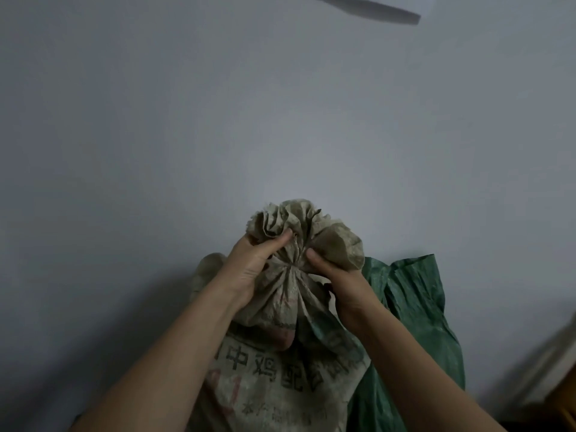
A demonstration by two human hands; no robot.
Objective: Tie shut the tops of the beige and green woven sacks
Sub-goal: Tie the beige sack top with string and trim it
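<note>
A beige woven sack with dark printed characters stands upright against a pale wall. Its top is bunched into a gathered neck with a ruffled fan of fabric above. My left hand grips the left side of that neck, thumb pressed into the folds. My right hand grips the right side, thumb against the gather. No cord or tie shows around the neck. Behind and to the right stands a green woven sack, its top loose and open, partly hidden by the beige sack and my right forearm.
A plain pale wall fills most of the view. A second beige sack corner peeks out behind my left wrist. A blurred pale and brown object sits at the right edge. A white strip crosses the top.
</note>
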